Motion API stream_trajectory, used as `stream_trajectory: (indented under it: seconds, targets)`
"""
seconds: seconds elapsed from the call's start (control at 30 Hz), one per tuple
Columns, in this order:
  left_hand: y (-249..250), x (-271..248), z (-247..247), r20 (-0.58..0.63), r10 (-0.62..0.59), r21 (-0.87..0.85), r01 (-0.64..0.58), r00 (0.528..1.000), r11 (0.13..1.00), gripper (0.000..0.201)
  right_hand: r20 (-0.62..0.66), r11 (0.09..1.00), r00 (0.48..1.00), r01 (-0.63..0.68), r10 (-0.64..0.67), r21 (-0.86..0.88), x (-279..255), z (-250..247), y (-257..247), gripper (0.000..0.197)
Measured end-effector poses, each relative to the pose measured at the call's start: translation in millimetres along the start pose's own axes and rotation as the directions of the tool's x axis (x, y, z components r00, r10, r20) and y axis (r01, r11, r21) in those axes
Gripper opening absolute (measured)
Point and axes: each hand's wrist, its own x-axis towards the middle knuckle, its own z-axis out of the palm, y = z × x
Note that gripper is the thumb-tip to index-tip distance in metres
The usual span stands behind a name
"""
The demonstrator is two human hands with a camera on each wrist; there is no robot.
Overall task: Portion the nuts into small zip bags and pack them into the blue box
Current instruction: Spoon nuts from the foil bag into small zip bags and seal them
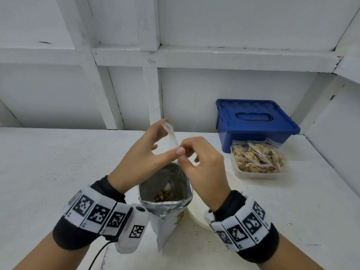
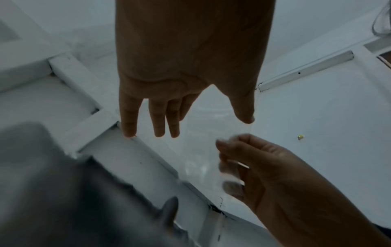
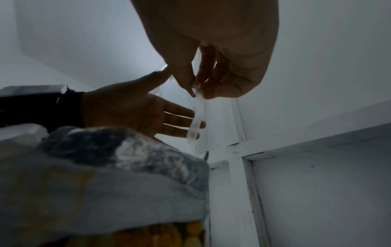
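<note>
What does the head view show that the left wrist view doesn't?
Only the head view shows the blue box, lid on, the clear tub of filled bags in front of it, and the nuts inside the open foil pouch. Only the left wrist view shows the left hand from the palm side, three fingers straight. Both show the left hand and right hand holding an empty small zip bag between them above the pouch.

No words, brands or numbers can be read. The wristbands [image 1: 97,213] carry only black-and-white square code markers, and the print on the foil bag [image 1: 165,215] is too blurred to read.
</note>
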Motion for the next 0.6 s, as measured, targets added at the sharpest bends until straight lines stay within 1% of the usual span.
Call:
stream_trajectory:
  seconds: [0.07, 0.17, 0.2, 0.27, 0.3, 0.37, 0.43, 0.47, 0.53, 0.6]
  targets:
    - [-0.8, -2.3, -0.2, -0.028, 0.004, -0.054, -0.006, 1.0, 0.999, 0.077, 0.02, 1.0, 1.0, 0.011, -0.012, 0.021, -3.1, 4.3, -2.8, 0.015]
    - [-1.8, -4.7, -2.1, -0.057, 0.018, -0.118, -0.025, 0.998, 0.993, 0.074, 0.056, 0.999, 0.998, -0.004, 0.002, 0.038, -5.6, 6.7, -2.4, 0.015]
    - [-2.7, -4.8, -2.9, -0.067, 0.026, -0.128, -0.035, 0.997, 0.991, 0.072, 0.083, 0.999, 0.997, -0.007, 0.003, 0.038, -5.8, 6.2, -1.7, 0.017]
    - [-5.3, -4.5, -5.8, -0.097, 0.046, -0.109, -0.056, 0.994, 0.992, 0.061, 0.145, 0.999, 0.989, -0.006, -0.001, 0.048, -6.5, 3.2, 0.8, 0.02]
    - [-7.0, -4.7, -8.0, -0.112, 0.059, -0.075, -0.068, 0.992, 0.995, 0.057, 0.163, 0.998, 0.987, -0.01, 0.001, 0.059, -6.7, 0.7, 2.2, 0.021]
    - [-9.7, -6.0, -12.2, -0.119, 0.097, 0.035, -0.093, 0.988, 0.995, 0.055, 0.159, 0.994, 0.987, -0.046, 0.029, 0.104, -5.6, -6.6, 3.8, 0.021]
    - [-10.6, -8.4, -14.3, -0.087, 0.144, 0.149, -0.13, 0.986, 0.98, 0.057, 0.144, 0.981, 0.986, -0.102, 0.078, 0.166, -1.9, -15.0, 2.4, 0.019]
    - [-11.0, -9.9, -14.3, -0.06, 0.169, 0.196, -0.155, 0.984, 0.968, 0.059, 0.158, 0.972, 0.982, -0.131, 0.101, 0.196, 1.1, -18.6, 0.2, 0.016]
    - [-12.2, -12.2, -13.2, 0.006, 0.22, 0.285, -0.213, 0.975, 0.935, 0.062, 0.243, 0.951, 0.961, -0.193, 0.133, 0.24, 7.4, -22.9, -4.7, 0.012]
    - [-12.8, -14.2, -11.9, 0.062, 0.258, 0.352, -0.263, 0.964, 0.898, 0.062, 0.352, 0.944, 0.923, -0.247, 0.159, 0.221, 11.2, -23.6, -7.4, 0.014]
